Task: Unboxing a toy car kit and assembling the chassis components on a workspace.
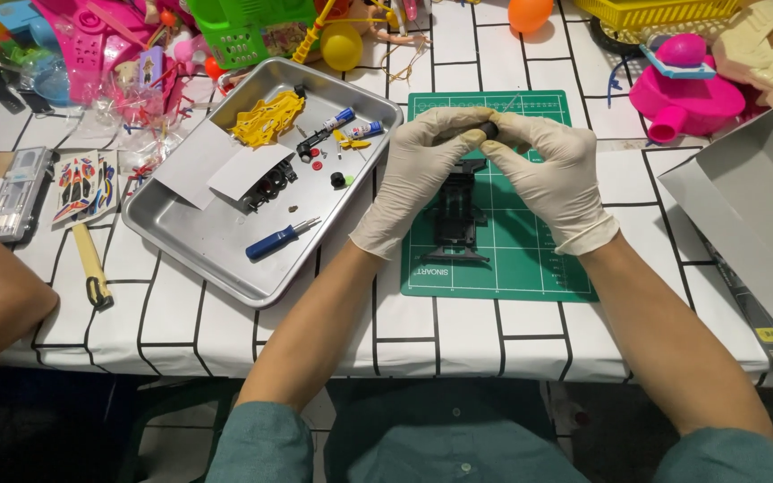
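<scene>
Far left of the grip: hammer (93, 266) and sticker sheet (81, 186) on the tabletop (181, 322). Nearer, a metal tray (216, 241) with a blue screwdriver (281, 238) and yellow car shell (267, 117). Left hand (424, 170), gloved, fingertips pressed together on a small black part (487, 131). Right hand (555, 174), gloved, pinches the same part. Directly below the grip, a black chassis (460, 211) rests on the green cutting mat (530, 259). Far right: grey box lid (753, 206).

You wore thin, cream-white disposable gloves on your left hand (422, 174) and right hand (552, 179), each ending in a rolled cuff at the wrist. Your forearms were bare, and teal-green sleeves were pushed up past your elbows.
</scene>
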